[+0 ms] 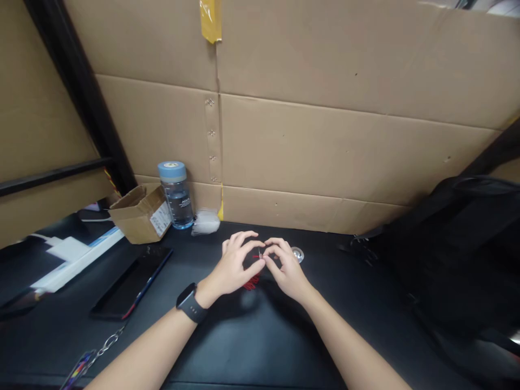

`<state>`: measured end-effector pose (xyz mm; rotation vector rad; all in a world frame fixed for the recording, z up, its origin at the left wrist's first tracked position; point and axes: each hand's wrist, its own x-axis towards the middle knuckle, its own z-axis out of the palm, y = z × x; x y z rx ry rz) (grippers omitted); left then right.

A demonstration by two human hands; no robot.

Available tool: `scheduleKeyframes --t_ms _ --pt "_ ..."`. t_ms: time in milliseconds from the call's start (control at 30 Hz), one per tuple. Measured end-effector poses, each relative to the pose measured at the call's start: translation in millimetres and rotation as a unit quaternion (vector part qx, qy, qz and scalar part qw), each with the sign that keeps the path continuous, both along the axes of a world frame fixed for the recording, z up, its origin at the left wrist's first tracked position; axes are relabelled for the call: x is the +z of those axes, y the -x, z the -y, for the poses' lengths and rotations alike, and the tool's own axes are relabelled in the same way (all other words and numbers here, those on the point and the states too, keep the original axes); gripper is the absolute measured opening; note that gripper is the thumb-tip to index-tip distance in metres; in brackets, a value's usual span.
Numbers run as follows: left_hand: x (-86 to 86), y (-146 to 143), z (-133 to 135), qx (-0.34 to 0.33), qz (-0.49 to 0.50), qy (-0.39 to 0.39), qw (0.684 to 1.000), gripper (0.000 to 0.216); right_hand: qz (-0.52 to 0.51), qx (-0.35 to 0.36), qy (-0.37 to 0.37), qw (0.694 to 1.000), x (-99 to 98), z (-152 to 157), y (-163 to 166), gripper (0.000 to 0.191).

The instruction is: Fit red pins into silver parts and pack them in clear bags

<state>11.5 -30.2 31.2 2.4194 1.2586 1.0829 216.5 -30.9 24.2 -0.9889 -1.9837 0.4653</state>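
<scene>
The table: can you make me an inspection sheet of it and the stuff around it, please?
Surface: table, dark and smooth-looking.
Job's things: red strands near the left hand; clear dish beside the right hand.
Clutter: phone, bottle, box, packet, black bag.
Hands: fingertips close together at something thin, too small to name.
Cables: white cable at a white block, left side.
Surroundings: cardboard behind, with yellow tape.
</scene>
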Motion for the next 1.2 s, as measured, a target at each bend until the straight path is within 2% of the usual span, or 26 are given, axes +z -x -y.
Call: scheduleKeyframes --t_ms 100,200,267,367,500,600,667,833,900,1033,1200 --pt "-5.8 0 -5 -0.003 -0.036 0.021 0.999 0.029 0.008 -0.02 -0.023 1.0 0.2 -2 -2 0.011" --pt "-9.9 3 -11 -0.007 -0.028 0.041 0.999 0.036 0.027 -0.043 -0.039 0.998 -0.1 -5 -6 0.011" --pt "-10.4 8 -16 -0.004 -0.002 0.053 0.999 0.037 0.07 -0.056 -0.058 0.994 -1.7 -8 -11 0.01" --pt "-8.7 17 -24 -0.001 0.017 0.067 0.998 0.026 0.15 -0.079 -0.065 0.983 -7.5 -14 -18 0.009" --pt "-5.1 26 -27 -0.075 -0.052 0.074 0.993 0.012 0.209 -0.103 -0.028 0.972 -14.9 -23 -26 0.012" --pt "-3.4 27 -23 -0.117 -0.09 0.08 0.986 0.007 0.224 -0.103 0.0 0.969 -12.7 -28 -35 0.01" --pt "-2.8 26 -21 -0.123 -0.101 0.082 0.984 0.009 0.232 -0.1 0.018 0.967 -8.5 -31 -47 0.012" --pt "-2.1 26 -21 -0.148 -0.12 0.082 0.978 0.009 0.245 -0.088 0.058 0.964 -4.0 -44 -88 0.035" --pt "-2.6 28 -22 -0.153 -0.124 0.081 0.977 0.009 0.237 -0.075 0.074 0.966 -5.8 -49 -99 0.034" --pt "-4.1 29 -23 -0.156 -0.127 0.081 0.976 0.008 0.227 -0.069 0.098 0.967 -8.9 -52 -102 0.029" --pt "0.4 29 -20 -0.166 -0.102 0.08 0.978 0.007 0.232 -0.077 0.107 0.964 -11.2 -51 -100 0.033"
